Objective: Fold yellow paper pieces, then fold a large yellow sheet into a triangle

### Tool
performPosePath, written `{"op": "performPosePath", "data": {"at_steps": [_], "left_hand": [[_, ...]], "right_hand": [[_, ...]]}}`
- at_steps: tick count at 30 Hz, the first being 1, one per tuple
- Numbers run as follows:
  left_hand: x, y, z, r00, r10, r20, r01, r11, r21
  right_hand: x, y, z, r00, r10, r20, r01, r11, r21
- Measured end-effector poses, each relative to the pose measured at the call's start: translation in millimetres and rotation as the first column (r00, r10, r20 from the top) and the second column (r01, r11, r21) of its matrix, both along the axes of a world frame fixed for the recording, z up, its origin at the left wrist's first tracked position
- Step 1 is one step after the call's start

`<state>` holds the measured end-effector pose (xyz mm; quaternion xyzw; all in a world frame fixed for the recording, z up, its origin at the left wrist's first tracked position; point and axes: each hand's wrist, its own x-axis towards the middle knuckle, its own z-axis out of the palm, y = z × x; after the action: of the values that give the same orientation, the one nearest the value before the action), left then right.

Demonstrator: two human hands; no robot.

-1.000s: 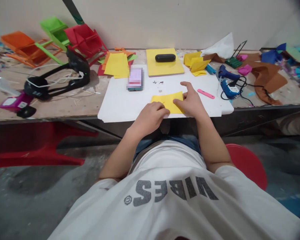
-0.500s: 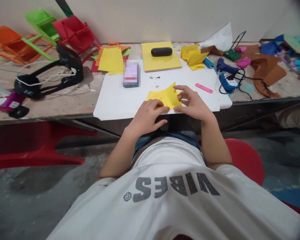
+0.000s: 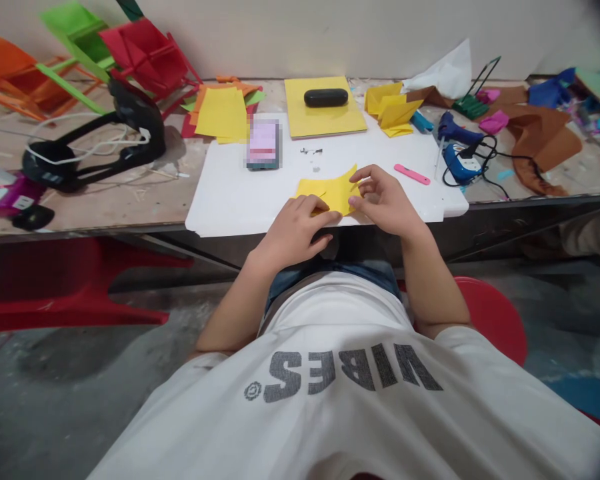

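Observation:
On the white board (image 3: 225,193) in front of me lies a small yellow sheet (image 3: 334,189), creased, with its right side standing up; whether it is paper or felt I cannot tell. My left hand (image 3: 300,230) rests on its near left edge, fingers stretched out and thumb apart. My right hand (image 3: 387,200) has the raised right edge between thumb and fingers. To the right of that hand lies a pink flat-handled tool (image 3: 412,174), probably a folded cutter. Small dark bits (image 3: 311,151) lie beyond the sheet.
A phone (image 3: 263,143) and a yellow pad (image 3: 300,123) bearing a black case (image 3: 326,98) stand farther back. Folded yellow pieces (image 3: 390,110), a blue glue gun (image 3: 457,130) and its cable are at right. Small model chairs (image 3: 143,57) and a black headset-like device (image 3: 135,127) are left.
My right thumb has lifted from the board side up against the yellow sheet's raised edge. My left hand stays nearly where it was. The whole view has shifted slightly.

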<state>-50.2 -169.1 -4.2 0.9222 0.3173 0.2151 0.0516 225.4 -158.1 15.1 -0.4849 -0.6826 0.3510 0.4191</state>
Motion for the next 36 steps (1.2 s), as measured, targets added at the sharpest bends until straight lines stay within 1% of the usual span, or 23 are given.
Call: {"op": "performPosePath", "data": {"at_steps": [2,4,9,13,18,23,29,33,36], "left_hand": [[-0.1,-0.4,-0.5,1.0,-0.002,0.005,0.001,1.0,0.004],[-0.1,-0.9,-0.9,1.0,0.002,0.011,-0.002,1.0,0.004],[0.8,-1.2,-0.8,1.0,0.017,0.012,-0.016,1.0,-0.004],[2.2,-1.5,0.5,1.0,0.013,-0.017,-0.013,1.0,0.024],[3.0,-2.7,1.8,0.998,0.02,-0.059,-0.017,0.998,0.057],[3.9,-4.3,-0.1,0.997,0.026,-0.068,-0.021,0.997,0.068],[6.2,-5.8,-3.4,0.994,0.05,-0.094,-0.04,0.993,0.11],[6.9,-6.1,-5.1,0.991,0.051,-0.124,-0.032,0.988,0.148],[7.4,-6.0,-6.0,0.991,0.056,-0.124,-0.038,0.989,0.144]], "right_hand": [[2.1,-4.0,2.9,0.997,0.073,0.023,-0.074,0.997,0.02],[2.9,-6.9,4.6,0.994,0.095,0.046,-0.096,0.995,0.023],[1.8,-7.4,3.4,0.992,0.07,0.104,-0.072,0.997,0.012],[3.2,-5.1,0.7,0.987,0.079,0.143,-0.082,0.996,0.016],[2.9,-5.8,0.5,0.976,0.062,0.211,-0.077,0.995,0.064],[0.7,-7.4,2.6,0.981,0.074,0.182,-0.085,0.995,0.055],[1.7,-5.5,-1.2,0.983,0.081,0.167,-0.09,0.995,0.047],[0.4,-4.9,-2.7,0.991,0.086,0.104,-0.092,0.994,0.057],[-2.2,-4.3,-1.0,0.993,0.082,0.083,-0.088,0.994,0.065]]}}
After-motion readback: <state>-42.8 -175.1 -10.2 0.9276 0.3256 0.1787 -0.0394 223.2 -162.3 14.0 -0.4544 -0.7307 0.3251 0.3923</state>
